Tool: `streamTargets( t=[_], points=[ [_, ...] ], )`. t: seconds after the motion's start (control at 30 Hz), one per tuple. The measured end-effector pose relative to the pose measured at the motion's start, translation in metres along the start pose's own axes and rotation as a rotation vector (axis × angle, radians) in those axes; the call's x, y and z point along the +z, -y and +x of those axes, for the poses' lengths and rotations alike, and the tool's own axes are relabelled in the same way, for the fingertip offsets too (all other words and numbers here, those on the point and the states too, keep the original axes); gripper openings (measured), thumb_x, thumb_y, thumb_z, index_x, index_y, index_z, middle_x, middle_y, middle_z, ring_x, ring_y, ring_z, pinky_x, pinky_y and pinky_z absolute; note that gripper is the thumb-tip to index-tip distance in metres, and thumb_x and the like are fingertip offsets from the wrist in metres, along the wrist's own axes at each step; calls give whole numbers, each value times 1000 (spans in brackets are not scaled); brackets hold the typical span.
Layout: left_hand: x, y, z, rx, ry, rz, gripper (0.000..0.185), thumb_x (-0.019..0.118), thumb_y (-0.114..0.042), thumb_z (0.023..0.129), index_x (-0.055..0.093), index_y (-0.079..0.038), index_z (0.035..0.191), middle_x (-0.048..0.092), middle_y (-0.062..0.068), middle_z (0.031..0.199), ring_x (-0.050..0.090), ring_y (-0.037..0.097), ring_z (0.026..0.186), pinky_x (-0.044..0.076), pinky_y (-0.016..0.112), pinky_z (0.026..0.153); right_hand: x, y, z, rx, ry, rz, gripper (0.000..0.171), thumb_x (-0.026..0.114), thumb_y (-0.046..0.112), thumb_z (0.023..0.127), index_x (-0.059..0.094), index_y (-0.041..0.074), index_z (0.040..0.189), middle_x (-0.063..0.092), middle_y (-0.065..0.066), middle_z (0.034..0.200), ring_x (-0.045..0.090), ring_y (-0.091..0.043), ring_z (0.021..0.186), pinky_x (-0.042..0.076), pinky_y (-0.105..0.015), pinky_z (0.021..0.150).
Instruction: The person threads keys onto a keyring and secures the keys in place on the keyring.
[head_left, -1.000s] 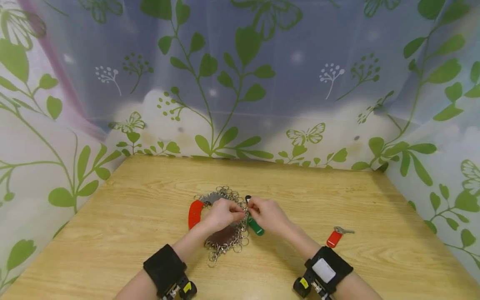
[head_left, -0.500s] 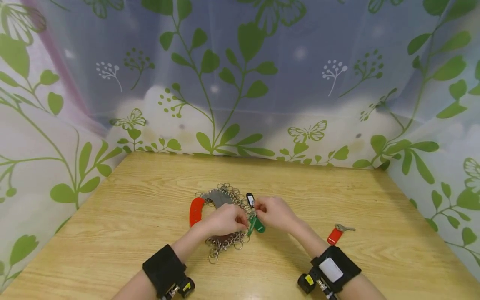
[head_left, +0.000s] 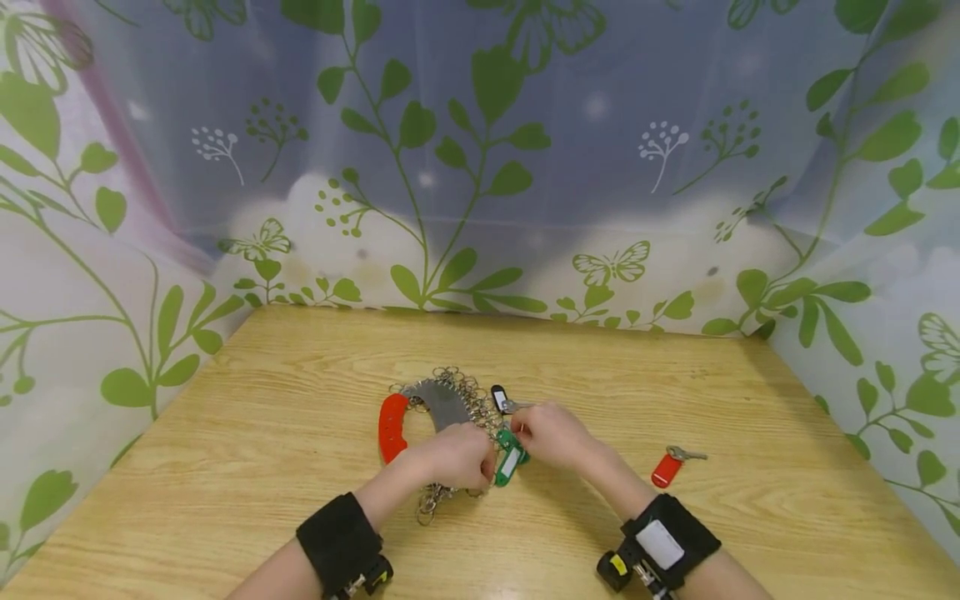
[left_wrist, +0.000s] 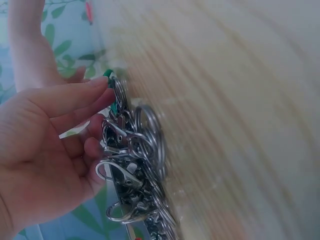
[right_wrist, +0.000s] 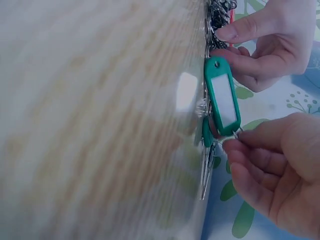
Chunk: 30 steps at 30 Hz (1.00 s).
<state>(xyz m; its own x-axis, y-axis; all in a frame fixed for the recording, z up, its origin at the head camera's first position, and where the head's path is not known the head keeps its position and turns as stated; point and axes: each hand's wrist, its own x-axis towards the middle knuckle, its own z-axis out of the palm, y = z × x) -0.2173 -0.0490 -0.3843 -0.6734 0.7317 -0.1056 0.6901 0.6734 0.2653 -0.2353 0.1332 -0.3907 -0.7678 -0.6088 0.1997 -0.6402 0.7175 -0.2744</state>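
Note:
A curved heap of metal rings and clasps (left_wrist: 132, 150) borders a grey flat band (head_left: 444, 403) with a red curved piece (head_left: 392, 427) at its left. Over its near right part, my left hand (head_left: 459, 457) has thumb and forefinger at a metal ring (left_wrist: 119, 92). My right hand (head_left: 553, 433) pinches the small wire ring at the end of a green key tag (right_wrist: 223, 97) with a white label. Under that tag lies a second green tag (right_wrist: 206, 132). A black key tag (head_left: 499, 398) with a key lies just behind the right fingertips.
A red key tag (head_left: 667, 470) with a key (head_left: 686, 453) lies on the wooden table (head_left: 757, 500) to the right. Leaf-patterned cloth (head_left: 480, 208) surrounds the table at the back and sides. Each wrist wears a black band (head_left: 341, 533).
The left hand has moved nearer to the person along the ring heap. The upper green tag now shows its white label. The key by the black tag has come into sight.

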Motion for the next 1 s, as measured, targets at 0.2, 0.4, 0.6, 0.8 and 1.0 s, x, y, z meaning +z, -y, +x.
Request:
streamTargets(
  t=[0.2, 0.4, 0.6, 0.8, 1.0],
  points=[
    [3, -4, 1, -27, 35, 60, 21, 70, -7, 71, 60, -21, 58, 47, -15, 54, 37, 2, 55, 32, 18, 53, 1, 2, 0, 47, -26, -56, 6, 63, 6, 83, 69, 7, 84, 66, -1, 76, 56, -11, 60, 45, -26, 54],
    [5, -2, -1, 4, 10, 101, 23, 69, -2, 69, 58, -21, 60, 47, -13, 57, 34, 5, 57, 29, 19, 54, 1, 3, -4, 53, -41, -74, 7, 61, 10, 86, 68, 8, 85, 63, 2, 72, 51, -6, 57, 44, -25, 54],
    [4, -3, -2, 16, 1, 141, 22, 67, 1, 71, 61, -19, 64, 50, -12, 61, 40, 4, 59, 35, 19, 58, -1, 2, -6, 40, -54, -81, 8, 61, 12, 86, 69, 9, 84, 60, 5, 68, 46, -5, 54, 42, -25, 52],
    [5, -8, -1, 51, 12, 238, 26, 67, -3, 74, 54, -19, 58, 43, -10, 60, 36, 6, 59, 34, 19, 58, -1, 0, -8, 40, -48, -61, 6, 63, 12, 85, 68, 9, 84, 59, 6, 68, 45, -5, 55, 40, -23, 51],
    [6, -9, 1, 72, 30, 233, 31, 64, -2, 76, 47, -18, 56, 33, -9, 55, 27, 8, 55, 27, 19, 53, -2, -1, -10, 42, -48, -37, 8, 62, 12, 86, 68, 8, 86, 60, 5, 70, 47, -6, 57, 41, -24, 53]
  ],
)
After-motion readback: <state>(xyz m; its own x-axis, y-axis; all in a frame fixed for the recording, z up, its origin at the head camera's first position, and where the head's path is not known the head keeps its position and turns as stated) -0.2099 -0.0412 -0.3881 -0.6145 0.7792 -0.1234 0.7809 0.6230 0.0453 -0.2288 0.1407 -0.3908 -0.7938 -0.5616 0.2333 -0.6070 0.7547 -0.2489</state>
